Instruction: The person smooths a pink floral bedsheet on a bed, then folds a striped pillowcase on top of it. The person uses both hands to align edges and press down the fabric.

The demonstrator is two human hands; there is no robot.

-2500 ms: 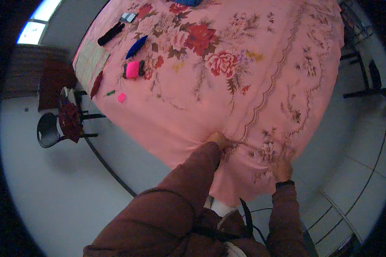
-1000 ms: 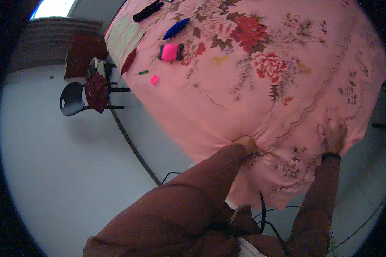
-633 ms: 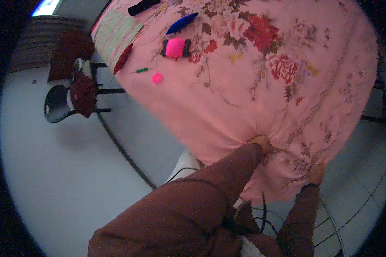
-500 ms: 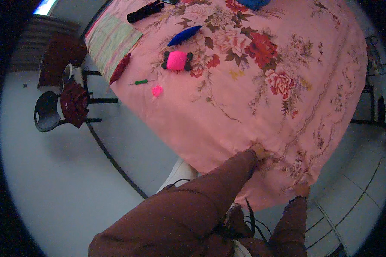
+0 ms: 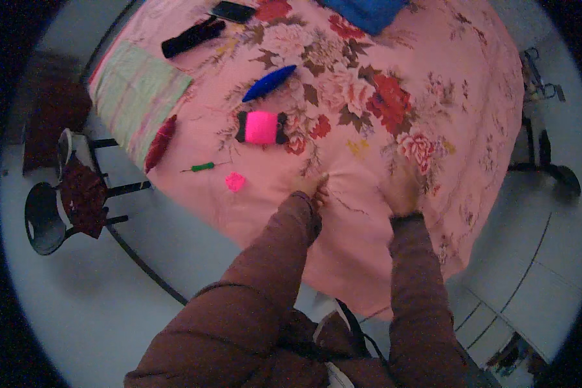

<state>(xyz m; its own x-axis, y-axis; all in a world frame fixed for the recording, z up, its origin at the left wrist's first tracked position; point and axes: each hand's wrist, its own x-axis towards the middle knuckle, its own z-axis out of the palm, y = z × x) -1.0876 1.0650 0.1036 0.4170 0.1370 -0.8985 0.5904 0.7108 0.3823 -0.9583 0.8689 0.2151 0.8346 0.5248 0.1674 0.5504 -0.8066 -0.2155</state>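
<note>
A pink floral bedsheet (image 5: 359,242) spreads beneath both of my hands. Folds run out from the fingers of my left hand (image 5: 312,185), which look closed on the cloth. My right hand (image 5: 404,187) lies on the sheet beside a printed flower, blurred, its fingers seemingly stretched out flat. Left of my left hand are a small bright pink crocheted piece (image 5: 235,182) and a green-handled crochet hook (image 5: 202,167). Farther off sit a bright pink yarn bundle on a dark holder (image 5: 262,128) and a dark blue spindle-shaped bundle (image 5: 269,83).
At the far left lie a green striped cloth (image 5: 139,94), a dark red bundle (image 5: 160,143), a black bundle (image 5: 193,37) and a phone (image 5: 233,11). Blue fabric (image 5: 370,14) is at the far edge. A chair (image 5: 45,216) stands on the floor to the left.
Both hands have moved forward over the sheet from its near right corner, the left one also leftward. The view has shifted, so the far items appear lower.
</note>
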